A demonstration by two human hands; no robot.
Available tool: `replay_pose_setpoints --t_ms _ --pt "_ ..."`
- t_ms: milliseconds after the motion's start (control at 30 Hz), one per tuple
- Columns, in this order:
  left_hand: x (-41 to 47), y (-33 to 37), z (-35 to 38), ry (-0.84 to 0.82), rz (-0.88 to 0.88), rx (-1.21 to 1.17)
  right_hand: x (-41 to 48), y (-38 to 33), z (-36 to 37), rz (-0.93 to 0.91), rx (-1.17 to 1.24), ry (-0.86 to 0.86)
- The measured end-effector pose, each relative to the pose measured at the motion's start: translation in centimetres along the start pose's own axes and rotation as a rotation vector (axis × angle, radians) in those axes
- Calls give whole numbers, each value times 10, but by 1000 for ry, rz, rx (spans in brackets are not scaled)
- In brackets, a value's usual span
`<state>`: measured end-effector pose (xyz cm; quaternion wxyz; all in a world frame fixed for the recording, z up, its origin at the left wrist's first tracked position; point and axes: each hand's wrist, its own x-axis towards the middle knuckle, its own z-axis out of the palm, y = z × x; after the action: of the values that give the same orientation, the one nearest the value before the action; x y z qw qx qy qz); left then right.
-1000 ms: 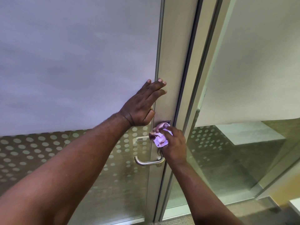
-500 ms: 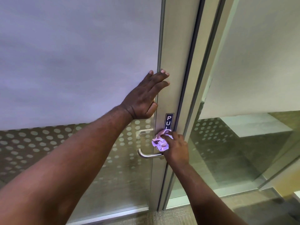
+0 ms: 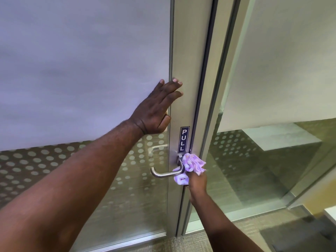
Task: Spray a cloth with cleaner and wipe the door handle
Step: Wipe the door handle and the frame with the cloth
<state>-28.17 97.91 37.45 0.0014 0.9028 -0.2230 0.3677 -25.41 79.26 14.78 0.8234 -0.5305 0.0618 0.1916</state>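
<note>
A steel lever door handle sticks out leftward from the metal door stile, just below a dark "PULL" label. My right hand grips a crumpled purple cloth and holds it against the base of the handle, at its right end. My left hand rests flat on the frosted door glass and the stile above the handle, fingers straight. No spray bottle is in view.
The glass door is frosted above and dotted below. A fixed glass panel stands to the right, with a room behind it. Carpet runs along the bottom edge.
My right hand has moved the cloth down from the stile near the label to the handle's base, uncovering the PULL label. My left hand has stayed on the door.
</note>
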Motion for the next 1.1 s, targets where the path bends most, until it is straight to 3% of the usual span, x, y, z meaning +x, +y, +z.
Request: replay_pose_setpoints --t_ms 100,267,400,500,767,933,1100 --pt "0 0 1 4 -4 -2 -2 11 -3 89 31 6" --pt "0 -1 1 8 -9 -11 -14 31 14 174 155 -157" --pt "-1 -1 0 -7 -10 -8 -33 42 38 94 146 -315" --pt "-1 -1 -1 -15 -9 -17 -51 46 50 159 25 -286" --pt "-2 11 -3 30 -88 -94 -82 23 16 428 53 -234" --pt "-21 38 13 94 -136 -121 -76 5 -16 386 165 -206" --pt "-47 86 56 88 -158 -177 -64 -44 -39 186 319 -287"
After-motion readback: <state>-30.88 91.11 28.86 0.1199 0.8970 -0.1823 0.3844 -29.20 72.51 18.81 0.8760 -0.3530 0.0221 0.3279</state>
